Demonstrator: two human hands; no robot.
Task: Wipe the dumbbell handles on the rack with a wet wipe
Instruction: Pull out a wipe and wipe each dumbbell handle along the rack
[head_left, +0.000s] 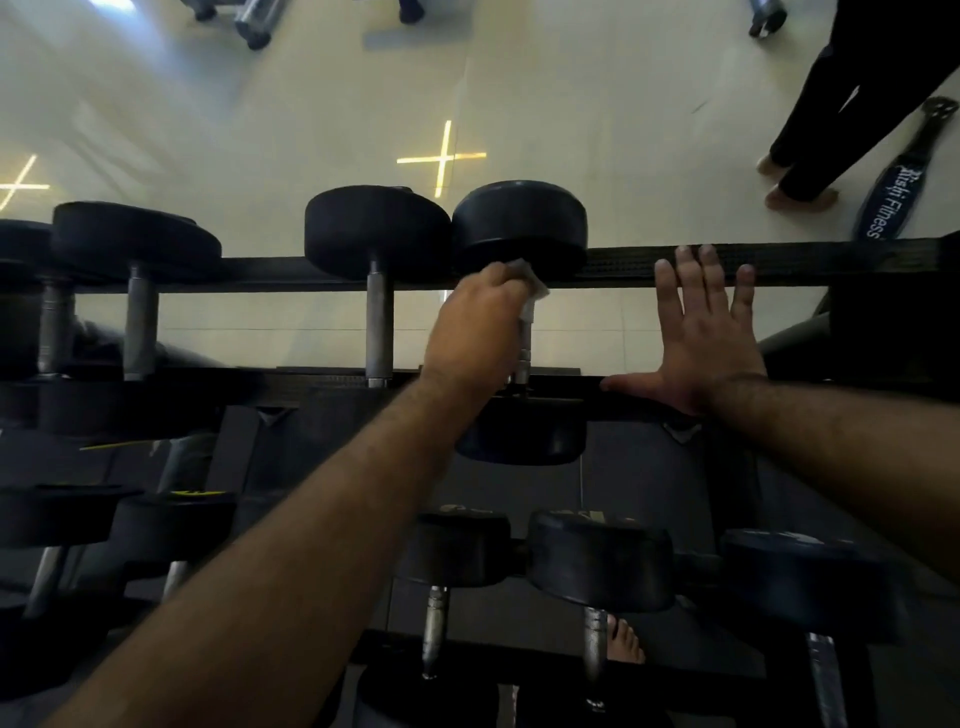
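Observation:
Black dumbbells with metal handles lie across the top tier of a black rack (779, 265). My left hand (475, 332) grips a white wet wipe (530, 283) wrapped round the handle (524, 348) of the rightmost top-tier dumbbell (519, 228), near its far head. Most of that handle is hidden under my fingers. My right hand (701, 332) lies flat with straight, spread fingers across the rack's rails, just right of that dumbbell. Beside it on the left is another dumbbell (378, 234) with a bare handle.
More dumbbells (137, 244) fill the top tier's left end, and several sit on the lower tier (597, 561). A person in black trousers (831, 114) stands on the pale floor beyond the rack, next to a lifting belt (893, 192). A bare foot (623, 642) shows below the rack.

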